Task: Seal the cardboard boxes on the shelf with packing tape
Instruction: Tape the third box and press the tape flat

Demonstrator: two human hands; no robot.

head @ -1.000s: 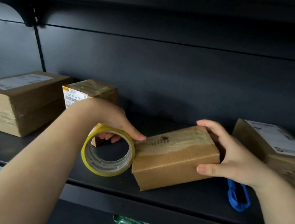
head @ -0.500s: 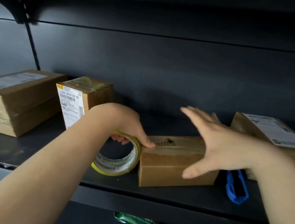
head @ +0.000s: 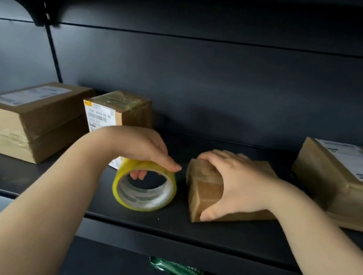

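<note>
A small cardboard box [head: 205, 191] lies on the dark shelf [head: 161, 222], right of centre. My right hand [head: 237, 187] lies flat over its top, thumb pressed on the near end face. A yellow-edged roll of packing tape [head: 145, 186] stands on its edge just left of the box, a small gap between them. My left hand [head: 140, 145] grips the roll from above, thumb on the rim and fingers through the core.
A large labelled box [head: 28, 116] sits at the far left, a taped upright box [head: 117, 110] beside it, and another labelled box [head: 345, 184] at the far right. A green packet [head: 179, 272] lies on the lower shelf.
The small box has been turned, its end now facing me, and my right hand has come down onto it. The tape roll has come away from the box.
</note>
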